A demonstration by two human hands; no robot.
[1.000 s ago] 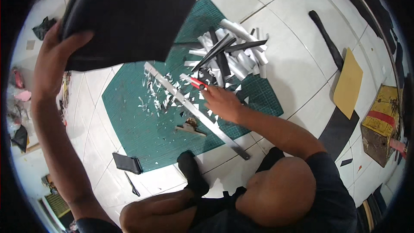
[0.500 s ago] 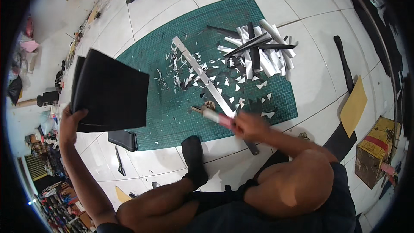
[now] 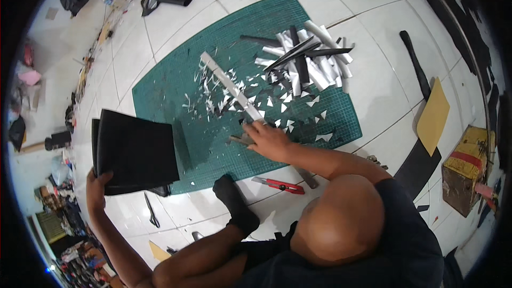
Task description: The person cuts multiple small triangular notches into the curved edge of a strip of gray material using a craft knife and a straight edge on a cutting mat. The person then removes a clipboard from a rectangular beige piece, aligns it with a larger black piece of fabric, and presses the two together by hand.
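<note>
At the left, my left hand [image 3: 98, 188] is closed on the lower left edge of some folded black sheets [image 3: 140, 152], held up by the green cutting mat [image 3: 213, 164]. My right hand [image 3: 269, 141] lies over the long metal ruler [image 3: 228, 84], its fingers stretched out, near a small tan-brown piece [image 3: 241, 139]. The ruler runs slantwise across the mat, its near end beyond my wrist. On the floor beside the mat's near edge lies a red utility knife [image 3: 282, 185], apart from my right hand. White and black offcuts [image 3: 282, 108] are scattered about the ruler.
A heap of white and black strips [image 3: 314, 61] lies at the mat's far right. Scissors [image 3: 151, 210] lie on the tiles at the left. A yellow sheet [image 3: 433, 117] and a worn yellow box [image 3: 465, 173] are at the right. My socked foot [image 3: 234, 202] rests at the mat's near edge.
The utility knife has left my right hand and now lies on the floor. That hand has moved left onto the ruler. The black sheets in my left hand sit lower in view.
</note>
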